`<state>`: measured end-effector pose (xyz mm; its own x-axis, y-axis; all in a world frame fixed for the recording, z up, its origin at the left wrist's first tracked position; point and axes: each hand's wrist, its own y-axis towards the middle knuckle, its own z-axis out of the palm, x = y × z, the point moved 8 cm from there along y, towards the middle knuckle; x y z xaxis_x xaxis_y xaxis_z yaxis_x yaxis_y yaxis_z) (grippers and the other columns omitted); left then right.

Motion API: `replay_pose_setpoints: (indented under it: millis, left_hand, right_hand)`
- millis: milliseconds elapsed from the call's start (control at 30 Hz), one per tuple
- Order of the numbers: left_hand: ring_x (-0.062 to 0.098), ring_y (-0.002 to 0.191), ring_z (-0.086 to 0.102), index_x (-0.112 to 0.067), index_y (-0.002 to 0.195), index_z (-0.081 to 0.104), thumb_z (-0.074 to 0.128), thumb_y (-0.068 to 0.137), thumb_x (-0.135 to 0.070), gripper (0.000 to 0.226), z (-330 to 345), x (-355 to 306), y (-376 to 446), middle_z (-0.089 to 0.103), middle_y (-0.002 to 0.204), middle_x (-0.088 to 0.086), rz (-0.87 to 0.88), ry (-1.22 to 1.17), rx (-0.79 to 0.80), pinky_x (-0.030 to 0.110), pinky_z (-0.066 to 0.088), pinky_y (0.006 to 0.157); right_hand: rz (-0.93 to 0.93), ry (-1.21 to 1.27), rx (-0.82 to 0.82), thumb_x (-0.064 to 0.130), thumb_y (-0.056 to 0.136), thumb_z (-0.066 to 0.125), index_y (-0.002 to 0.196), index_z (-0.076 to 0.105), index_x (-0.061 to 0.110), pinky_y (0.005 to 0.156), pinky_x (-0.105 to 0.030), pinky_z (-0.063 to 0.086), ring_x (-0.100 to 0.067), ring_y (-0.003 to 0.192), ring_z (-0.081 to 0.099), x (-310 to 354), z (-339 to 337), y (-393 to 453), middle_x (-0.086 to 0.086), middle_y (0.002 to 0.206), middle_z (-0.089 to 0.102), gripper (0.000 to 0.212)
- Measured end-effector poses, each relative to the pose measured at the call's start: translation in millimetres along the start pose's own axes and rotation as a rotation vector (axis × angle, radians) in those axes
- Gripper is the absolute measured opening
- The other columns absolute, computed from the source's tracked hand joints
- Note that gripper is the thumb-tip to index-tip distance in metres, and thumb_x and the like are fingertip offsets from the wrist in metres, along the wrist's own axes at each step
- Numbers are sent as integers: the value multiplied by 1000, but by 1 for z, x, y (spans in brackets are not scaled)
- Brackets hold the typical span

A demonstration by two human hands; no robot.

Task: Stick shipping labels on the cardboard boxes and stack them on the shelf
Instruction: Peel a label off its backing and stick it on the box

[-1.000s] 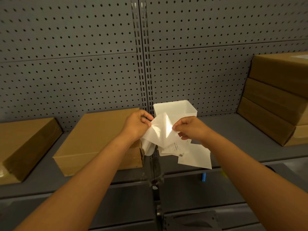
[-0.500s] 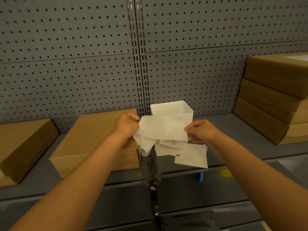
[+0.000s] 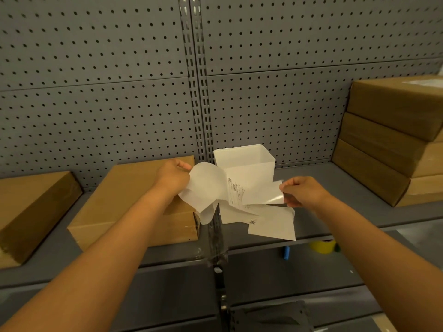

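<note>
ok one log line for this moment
step: peeling label | left hand: grips backing sheet | right hand: pinches label | boxes: none held

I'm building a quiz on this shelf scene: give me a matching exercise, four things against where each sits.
Things:
1. white plastic bin
2. stack of brown cardboard boxes
3. yellow tape roll
4. printed white shipping label

Places:
A. on the lower shelf, under the main shelf's edge
B. in the air between the left hand and the right hand
C. at the shelf's right end
D. mid-shelf, against the pegboard

Pairs: 1-D, 2-C, 3-A, 4-B
</note>
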<state>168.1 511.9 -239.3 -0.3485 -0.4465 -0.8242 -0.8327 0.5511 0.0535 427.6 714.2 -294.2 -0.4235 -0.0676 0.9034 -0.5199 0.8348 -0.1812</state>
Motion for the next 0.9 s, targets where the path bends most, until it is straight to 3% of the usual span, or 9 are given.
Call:
replay_pose_setpoints:
  millis: [133, 233, 467, 600, 767, 900]
  left_hand:
    - [20, 103, 57, -15, 103, 62, 54, 88, -5, 20, 16, -17, -5, 60, 104, -1, 49, -100, 59, 30, 49, 80]
    - [19, 94, 59, -15, 103, 62, 59, 88, -9, 16, 31, -31, -12, 60, 91, -2, 89, -125, 111, 26, 48, 73]
    - [18, 80, 64, -12, 107, 57, 62, 88, -8, 20, 77, -43, -33, 66, 90, 8, 87, -171, 289, 35, 54, 78]
    - [15, 86, 68, -15, 108, 58, 58, 92, -12, 17, 105, -44, -47, 68, 106, 5, 32, -148, 438, 32, 53, 84]
    - [15, 85, 58, -21, 103, 60, 59, 89, -15, 16, 87, -51, -38, 60, 103, 0, 154, -7, 266, 28, 50, 76]
    - [15, 90, 54, -24, 110, 60, 70, 80, -15, 33, 74, -60, -39, 54, 106, -1, 307, 112, 258, 32, 52, 81]
  right_hand:
    - [-139, 139, -11, 17, 93, 58, 101, 65, 7, 64, -23, 56, -13, 68, 64, 29, 5, -6, -5, 88, 68, 15]
    - [-216, 233, -53, 15, 91, 59, 100, 65, 5, 72, -29, 57, -16, 69, 65, 51, 3, -12, -6, 89, 67, 14]
    - [-339, 260, -62, 12, 91, 59, 96, 64, 6, 73, -29, 56, -10, 64, 64, 81, -3, -21, -1, 81, 66, 9]
    - [-329, 181, -17, 10, 89, 62, 97, 64, 5, 73, -29, 55, -10, 64, 63, 81, 4, -21, -3, 78, 66, 10]
    - [-313, 176, -9, 8, 89, 61, 96, 62, 6, 71, -27, 55, -11, 63, 63, 77, 6, -19, -4, 78, 66, 7]
    - [-278, 271, -38, 10, 91, 56, 93, 59, 9, 71, -28, 57, -13, 63, 63, 80, 10, -17, -3, 79, 64, 4]
